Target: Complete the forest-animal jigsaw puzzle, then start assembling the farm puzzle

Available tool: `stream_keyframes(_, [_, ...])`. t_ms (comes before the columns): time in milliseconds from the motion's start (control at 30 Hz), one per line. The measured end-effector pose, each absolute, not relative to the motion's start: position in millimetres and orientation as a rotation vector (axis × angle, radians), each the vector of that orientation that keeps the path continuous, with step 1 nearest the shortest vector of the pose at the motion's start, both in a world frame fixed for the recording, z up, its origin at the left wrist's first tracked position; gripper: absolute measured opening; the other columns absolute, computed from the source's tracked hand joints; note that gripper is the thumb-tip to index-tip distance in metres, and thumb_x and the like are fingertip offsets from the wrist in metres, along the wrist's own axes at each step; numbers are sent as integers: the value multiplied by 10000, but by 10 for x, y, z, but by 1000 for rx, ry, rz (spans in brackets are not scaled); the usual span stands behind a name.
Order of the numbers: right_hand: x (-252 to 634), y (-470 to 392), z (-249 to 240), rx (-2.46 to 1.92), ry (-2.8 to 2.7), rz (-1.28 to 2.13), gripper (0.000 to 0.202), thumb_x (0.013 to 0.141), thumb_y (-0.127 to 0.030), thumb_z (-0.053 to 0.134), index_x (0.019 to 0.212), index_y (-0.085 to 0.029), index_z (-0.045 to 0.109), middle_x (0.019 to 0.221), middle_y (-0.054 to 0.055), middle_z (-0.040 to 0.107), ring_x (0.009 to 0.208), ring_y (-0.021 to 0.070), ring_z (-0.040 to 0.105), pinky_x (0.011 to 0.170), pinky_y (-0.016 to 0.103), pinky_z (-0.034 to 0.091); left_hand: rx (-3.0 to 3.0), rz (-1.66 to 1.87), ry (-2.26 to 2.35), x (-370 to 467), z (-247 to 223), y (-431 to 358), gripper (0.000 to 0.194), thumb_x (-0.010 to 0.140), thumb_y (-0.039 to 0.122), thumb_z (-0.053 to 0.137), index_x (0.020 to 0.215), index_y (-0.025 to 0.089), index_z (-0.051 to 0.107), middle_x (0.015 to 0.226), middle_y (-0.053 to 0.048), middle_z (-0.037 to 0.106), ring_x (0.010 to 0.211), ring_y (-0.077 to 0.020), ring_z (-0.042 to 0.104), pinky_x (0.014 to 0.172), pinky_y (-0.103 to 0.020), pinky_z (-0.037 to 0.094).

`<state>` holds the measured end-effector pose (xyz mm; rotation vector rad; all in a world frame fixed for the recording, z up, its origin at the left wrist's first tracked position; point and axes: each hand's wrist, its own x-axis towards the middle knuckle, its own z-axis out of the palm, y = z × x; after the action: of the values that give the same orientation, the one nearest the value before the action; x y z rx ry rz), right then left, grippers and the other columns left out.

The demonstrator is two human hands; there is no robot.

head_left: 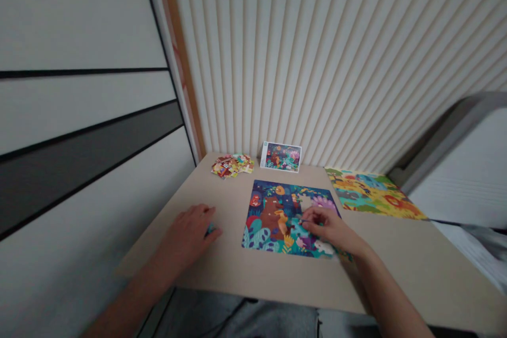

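Observation:
A mostly assembled jigsaw puzzle (269, 216) with a bear and bright plants lies flat on the table, with a table-coloured gap in its upper right part. My right hand (327, 228) is over its right side, thumb and fingertips pinched on a small puzzle piece (300, 218) near that gap. Left of the puzzle, my left hand (192, 229) rests low over the table, thumb and forefinger apart. A bluish puzzle piece (209, 229) shows between them, partly hidden by the hand; I cannot tell whether it is touched.
Behind the puzzle a picture card (280, 157) leans upright against the pleated curtain (277, 63). A heap of loose puzzle pieces (232, 165) is at the table's back left. A yellow animal puzzle (372, 193) lies at the right, near a grey-edged chair back (447, 142).

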<state>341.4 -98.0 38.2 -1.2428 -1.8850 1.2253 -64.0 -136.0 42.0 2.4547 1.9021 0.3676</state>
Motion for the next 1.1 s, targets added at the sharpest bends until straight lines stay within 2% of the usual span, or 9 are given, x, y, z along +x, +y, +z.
stream_keyframes(133, [3106, -1169, 408, -1081, -2018, 1412, 300, 848, -456, 721, 915, -168, 670, 727, -19, 575, 636, 108, 480, 592, 228, 387, 2255, 262, 1766, -1080, 177, -1291, 488, 858, 534, 604, 1233, 229, 671, 1174, -109, 632, 1074, -299, 602, 977, -431, 447])
stream_keyframes(333, [2913, -1256, 387, -1029, -2179, 1228, 181, 876, -343, 698, 947, -177, 706, 754, -10, 627, 648, 111, 526, 583, 212, 398, 2097, 395, 1629, -1076, 36, -1299, 464, 871, 538, 571, 1226, 256, 668, 1214, -76, 621, 1077, -273, 626, 982, -397, 479])
stream_keyframes(533, [2912, -1229, 419, -868, -2268, 937, 201, 914, -248, 650, 1091, -213, 740, 1020, 58, 707, 892, 158, 643, 813, 260, 485, 2022, 402, 1481, -1149, 23, -1219, 398, 827, 545, 619, 1131, 307, 715, 1208, -37, 662, 1135, -298, 620, 1025, -425, 481])
stream_keyframes(733, [2934, -1207, 372, -883, -2272, 863, 198, 955, -240, 597, 1092, -200, 734, 981, 64, 718, 878, 161, 656, 808, 269, 498, 1945, 417, 1534, -1134, 35, -1197, 576, 759, 519, 691, 1263, 242, 659, 1214, -81, 681, 1100, -320, 644, 986, -446, 509])
stream_keyframes(867, [2924, -1199, 350, -887, -2261, 847, 191, 967, -249, 574, 1059, -194, 732, 965, 63, 723, 869, 160, 657, 803, 268, 495, 1981, 494, 1520, -1088, 59, -1145, 490, 744, 528, 692, 1132, 230, 718, 1165, -75, 692, 1091, -316, 651, 989, -440, 512])
stream_keyframes(967, [2903, -1192, 339, -915, -2218, 848, 200, 970, -273, 568, 1059, -190, 726, 936, 58, 723, 828, 157, 649, 774, 265, 491, 1976, 560, 1490, -907, 151, -1046, 415, 799, 529, 647, 1085, 236, 721, 1120, -61, 692, 1042, -292, 667, 934, -415, 538])
stream_keyframes(1100, [2877, -1187, 334, -996, -2104, 871, 244, 977, -351, 560, 1111, -210, 708, 960, 49, 716, 823, 165, 634, 761, 273, 489, 1873, 709, 1271, -291, 369, -867, 496, 844, 451, 651, 1281, 220, 609, 1133, -67, 682, 1040, -253, 663, 915, -395, 544])
